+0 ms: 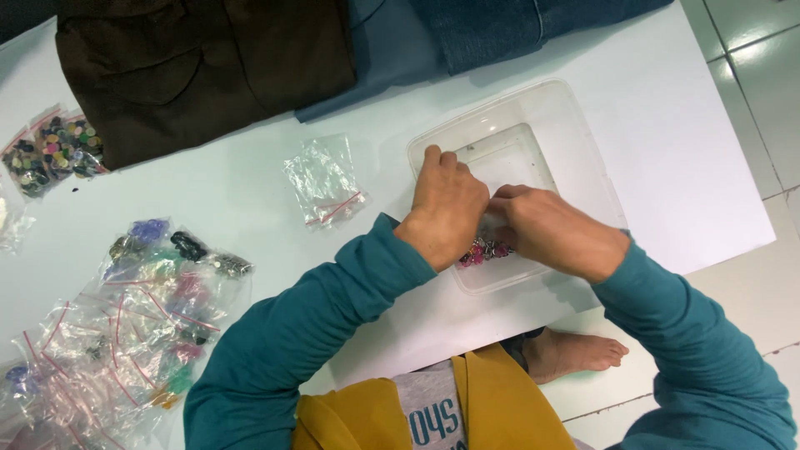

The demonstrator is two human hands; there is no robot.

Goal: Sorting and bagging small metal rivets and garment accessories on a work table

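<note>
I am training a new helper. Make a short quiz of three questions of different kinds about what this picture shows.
1. True or false: both hands are over the clear plastic container.
2. Which lies between the dark brown garment and the container? A) an empty clear zip bag B) scissors C) a spool of thread
3. Fill in: the pile of small bags with colourful bits lies on the person's ____ side.

Key
1. True: the left hand and right hand meet above it, over small pink and dark pieces.
2. A: the empty clear zip bag.
3. Left.
</note>
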